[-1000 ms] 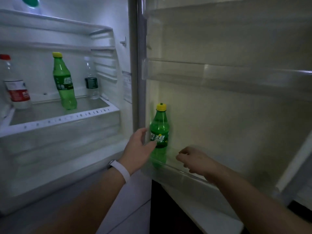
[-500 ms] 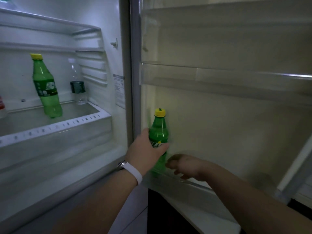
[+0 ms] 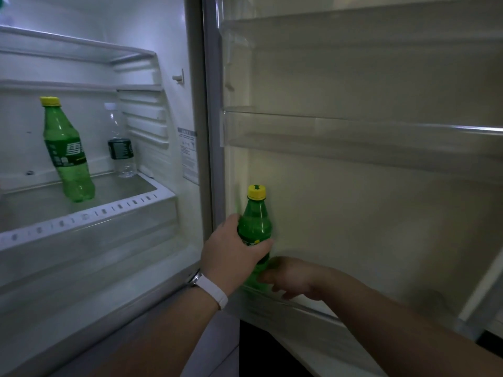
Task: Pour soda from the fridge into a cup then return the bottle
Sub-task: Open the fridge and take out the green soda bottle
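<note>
Nearest, the right hand (image 3: 292, 276) is held low at the base of the soda bottle (image 3: 255, 227), prob. to steady it; fingers loosely curled, whether the grip is closed on the bottle cannot be told. Just behind, the left hand (image 3: 234, 254) w/ a white wristband (image 3: 211, 288) is wrapped round the label, grip clamped on the bottle, which stands upright in the lower door shelf (image 3: 285, 300). Farther left, on the fridge shelf (image 3: 89, 216), a second green bottle (image 3: 66, 151) & a clear bottle (image 3: 121, 142) are left untouched.
</note>
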`<state>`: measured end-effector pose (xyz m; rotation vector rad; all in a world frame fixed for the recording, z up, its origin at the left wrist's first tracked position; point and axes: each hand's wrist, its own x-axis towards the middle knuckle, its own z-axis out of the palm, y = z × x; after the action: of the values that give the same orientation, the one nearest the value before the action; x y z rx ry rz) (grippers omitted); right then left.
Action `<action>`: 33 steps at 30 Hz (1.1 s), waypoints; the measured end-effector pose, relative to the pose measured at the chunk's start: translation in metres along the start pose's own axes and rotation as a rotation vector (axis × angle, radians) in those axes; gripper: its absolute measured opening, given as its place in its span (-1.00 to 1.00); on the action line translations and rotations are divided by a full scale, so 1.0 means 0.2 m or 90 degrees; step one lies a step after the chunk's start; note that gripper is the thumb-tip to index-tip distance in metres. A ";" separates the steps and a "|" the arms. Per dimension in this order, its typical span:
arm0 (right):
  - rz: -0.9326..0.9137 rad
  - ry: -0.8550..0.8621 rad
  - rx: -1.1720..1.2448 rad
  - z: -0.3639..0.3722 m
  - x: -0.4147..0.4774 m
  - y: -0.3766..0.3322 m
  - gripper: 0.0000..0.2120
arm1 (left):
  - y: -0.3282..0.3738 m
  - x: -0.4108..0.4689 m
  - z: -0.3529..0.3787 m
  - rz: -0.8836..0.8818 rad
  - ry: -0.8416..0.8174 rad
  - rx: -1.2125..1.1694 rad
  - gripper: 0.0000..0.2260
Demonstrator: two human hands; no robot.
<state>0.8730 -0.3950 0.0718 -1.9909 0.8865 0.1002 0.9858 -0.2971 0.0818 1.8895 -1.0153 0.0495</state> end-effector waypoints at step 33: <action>-0.140 0.179 0.463 -0.06 -0.61 0.06 -0.52 | 0.54 -0.34 -0.24 0.228 -0.035 -0.321 -0.63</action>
<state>0.7716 -0.3407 0.1186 -1.4099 0.7282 -0.5648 0.8877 -0.2409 0.1563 1.2479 -1.2593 -0.0471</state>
